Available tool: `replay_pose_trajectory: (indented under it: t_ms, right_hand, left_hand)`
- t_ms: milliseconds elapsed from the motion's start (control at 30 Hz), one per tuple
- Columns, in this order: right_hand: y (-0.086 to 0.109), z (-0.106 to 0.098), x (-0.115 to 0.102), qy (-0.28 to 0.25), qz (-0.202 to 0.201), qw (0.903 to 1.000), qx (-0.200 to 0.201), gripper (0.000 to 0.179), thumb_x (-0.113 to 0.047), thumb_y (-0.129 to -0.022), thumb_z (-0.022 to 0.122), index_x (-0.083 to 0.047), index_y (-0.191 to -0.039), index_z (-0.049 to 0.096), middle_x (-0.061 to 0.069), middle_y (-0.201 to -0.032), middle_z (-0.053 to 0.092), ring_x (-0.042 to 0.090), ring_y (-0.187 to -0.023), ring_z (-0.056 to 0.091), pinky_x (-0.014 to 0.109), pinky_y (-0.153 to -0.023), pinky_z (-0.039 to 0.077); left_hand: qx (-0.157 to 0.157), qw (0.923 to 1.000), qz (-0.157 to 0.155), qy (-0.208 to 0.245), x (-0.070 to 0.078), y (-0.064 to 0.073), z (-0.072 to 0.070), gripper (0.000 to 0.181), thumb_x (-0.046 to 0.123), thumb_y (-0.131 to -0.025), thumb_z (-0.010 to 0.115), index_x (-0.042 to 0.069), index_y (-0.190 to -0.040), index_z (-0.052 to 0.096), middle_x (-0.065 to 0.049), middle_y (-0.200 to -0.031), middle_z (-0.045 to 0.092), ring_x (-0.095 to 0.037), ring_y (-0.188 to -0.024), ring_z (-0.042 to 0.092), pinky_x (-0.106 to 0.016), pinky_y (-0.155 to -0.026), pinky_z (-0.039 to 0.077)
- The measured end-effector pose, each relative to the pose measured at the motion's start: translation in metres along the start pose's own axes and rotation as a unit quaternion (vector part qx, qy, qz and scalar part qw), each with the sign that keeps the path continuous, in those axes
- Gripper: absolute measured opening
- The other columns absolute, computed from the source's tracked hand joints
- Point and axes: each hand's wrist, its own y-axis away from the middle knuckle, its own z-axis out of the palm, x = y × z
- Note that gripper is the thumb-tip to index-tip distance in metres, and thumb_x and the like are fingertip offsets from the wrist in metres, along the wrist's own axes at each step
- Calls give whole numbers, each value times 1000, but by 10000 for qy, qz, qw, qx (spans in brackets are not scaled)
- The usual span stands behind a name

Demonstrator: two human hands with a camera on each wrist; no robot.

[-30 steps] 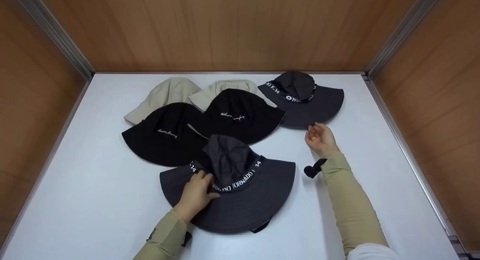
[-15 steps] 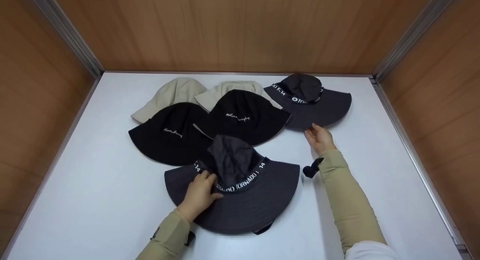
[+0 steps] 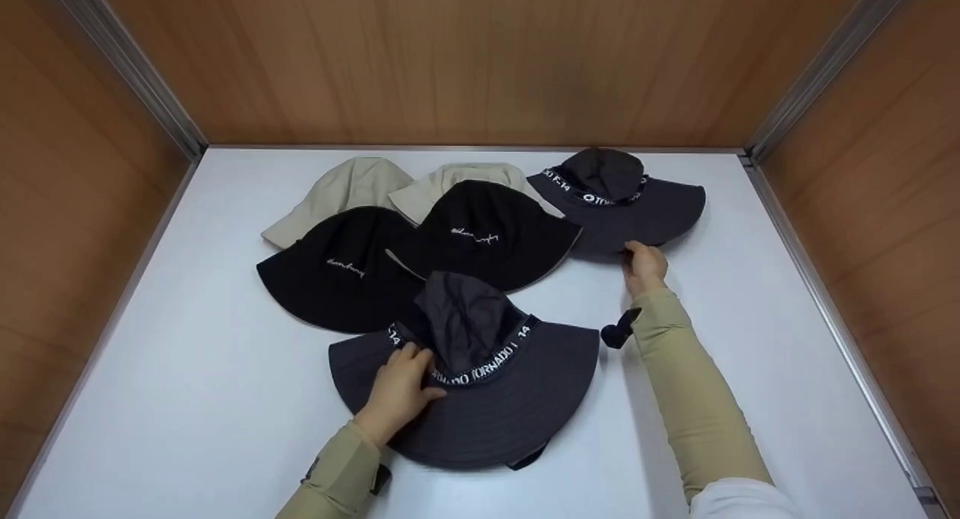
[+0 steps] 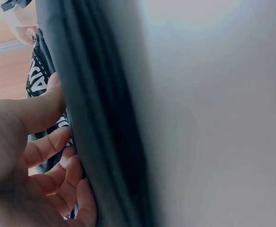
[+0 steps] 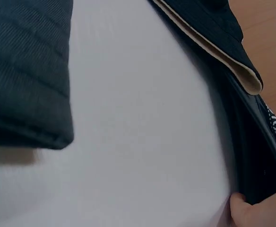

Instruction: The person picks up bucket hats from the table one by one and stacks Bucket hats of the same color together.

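A dark grey wide-brimmed sun hat (image 3: 510, 414) with a lettered band lies nearest the person. My left hand (image 3: 399, 391) rests on its brim beside the band; in the left wrist view the fingertips (image 4: 57, 139) touch the brim's upper side. At the back right lies a second dark grey sun hat (image 3: 637, 219). My right hand (image 3: 646, 267) pinches the front edge of that hat's brim. In the right wrist view the thumb (image 5: 244, 208) is at the brim's edge, and most of the hand is out of frame.
Two black bucket hats with white script, one on the left (image 3: 337, 279) and one in the middle (image 3: 480, 241), overlap two beige hats (image 3: 352, 185) behind them. The middle black hat overlaps the far grey brim. Wooden panels (image 3: 480, 61) surround the white table (image 3: 187, 384).
My right hand has turned and its fingers have closed on the far grey hat's brim edge. The left hand has stayed on the near hat. The head view has shifted slightly.
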Motion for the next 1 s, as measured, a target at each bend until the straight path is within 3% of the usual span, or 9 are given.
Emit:
replay_pose_trajectory:
  t_ms: [167, 267, 367, 533, 667, 800, 900, 933, 1000]
  right_hand:
    - [-5, 0, -1, -1002, 345, 9944, -34, 44, 3, -94, 42, -7, -137, 37, 2, -139, 36, 11, -129, 34, 22, -110, 29]
    - [-10, -5, 2, -2041, 732, 9757, -300, 42, 4, -95, 37, -9, -135, 36, -3, -134, 38, 9, -131, 33, 20, -111, 26]
    - [-13, -11, 5, -2849, 1009, 9511, -632, 55, 4, -97, 30, -16, -148, 21, -5, -149, 27, 5, -139, 23, 19, -113, 21]
    - [-16, -14, 8, -3443, 1179, 9298, -551, 61, 3, -99, 28, -21, -152, 9, -11, -156, 15, 2, -142, 16, 18, -114, 19]
    - [-50, -23, 17, -3932, 1359, 9079, -505, 61, 6, -99, 31, -23, -151, 18, -11, -154, 21, 1, -140, 20, 20, -114, 19]
    - [-119, -53, 35, -4565, 1336, 8743, -962, 61, 12, -95, 40, -25, -142, 35, -10, -143, 37, 3, -133, 33, 26, -111, 29]
    - [-147, -71, 36, -4773, 1211, 8627, -1157, 52, 10, -95, 42, -24, -134, 40, -10, -132, 42, 4, -125, 38, 31, -108, 35]
    - [-145, -72, 29, -4757, 1131, 8669, -968, 49, 7, -97, 41, -24, -134, 39, -11, -133, 41, 5, -126, 37, 29, -109, 33]
    - [-148, -84, 21, -4828, 1002, 8636, -1054, 46, 8, -95, 44, -23, -130, 42, -10, -128, 43, 6, -123, 41, 30, -106, 38]
  left_hand:
    - [16, 10000, 20, -7, -1, 1, 0, 36, 20, -67, 84, 10, -80, 52, -1, -82, 46, -24, -78, 50, -38, -58, 41]
    - [9, 10000, 25, -23, -1, 1, -1, 36, 21, -67, 84, 10, -80, 52, -2, -83, 46, -24, -78, 51, -38, -58, 41]
    - [-25, 10000, 34, -14, -1, 1, 0, 36, 22, -68, 84, 10, -79, 52, -2, -83, 47, -24, -78, 50, -38, -59, 41]
    - [-59, 10000, 68, 15, -1, 0, 0, 35, 23, -69, 83, 10, -81, 53, -2, -85, 47, -24, -78, 50, -40, -61, 42]
    - [-9, 10000, 58, -18, -2, 1, -1, 35, 22, -68, 83, 10, -79, 52, -2, -84, 47, -23, -78, 50, -39, -60, 42]
    - [18, 10000, 64, -50, -1, 2, -1, 34, 21, -68, 83, 9, -82, 54, -2, -85, 48, -24, -79, 52, -40, -61, 43]
    - [-10, 10000, 66, -47, -1, 2, -1, 34, 21, -69, 83, 8, -85, 56, -3, -85, 49, -25, -81, 53, -42, -62, 44]
    - [-21, 10000, 84, -46, 0, 2, -1, 34, 21, -69, 82, 8, -85, 56, -3, -86, 49, -25, -81, 53, -42, -62, 44]
    - [-43, 9999, 98, -30, 0, 1, -1, 33, 21, -70, 82, 8, -85, 56, -3, -86, 49, -25, -81, 53, -42, -63, 44]
